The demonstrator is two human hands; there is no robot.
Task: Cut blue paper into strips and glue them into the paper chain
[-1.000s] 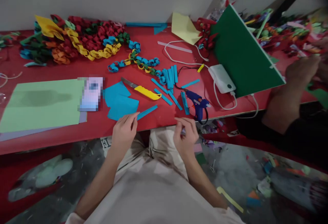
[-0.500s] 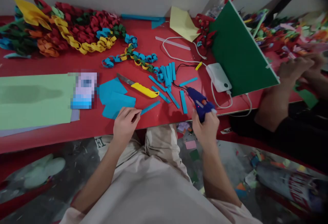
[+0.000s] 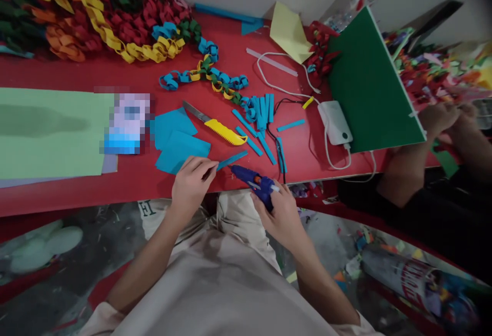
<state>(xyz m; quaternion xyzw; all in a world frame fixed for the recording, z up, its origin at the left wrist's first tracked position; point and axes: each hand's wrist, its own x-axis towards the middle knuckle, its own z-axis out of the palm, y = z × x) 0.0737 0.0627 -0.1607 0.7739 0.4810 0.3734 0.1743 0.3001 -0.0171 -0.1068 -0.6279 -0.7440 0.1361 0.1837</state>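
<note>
My left hand (image 3: 194,184) pinches one end of a blue paper strip (image 3: 232,159) at the table's front edge. In my right hand (image 3: 282,215) is a dark blue glue gun (image 3: 253,181), its nozzle pointing left, close to that strip. Several loose blue strips (image 3: 268,147) lie just beyond. A yellow-handled knife (image 3: 225,132) rests behind my left hand, beside blue paper sheets (image 3: 183,150). Behind the strips, a paper chain (image 3: 221,87) of blue, yellow and green links stretches over the red table (image 3: 126,77).
A green board (image 3: 372,90) leans at the right, by a white power bank (image 3: 335,123) with cables. Piled paper chains (image 3: 126,23) line the back left; light green paper (image 3: 49,133) lies left. Another person's hands (image 3: 448,118) are beyond the board.
My right hand has brought the glue gun leftward and down to the strip in my left hand. The gun's black cord now crosses the loose strips. The camera view has shifted somewhat.
</note>
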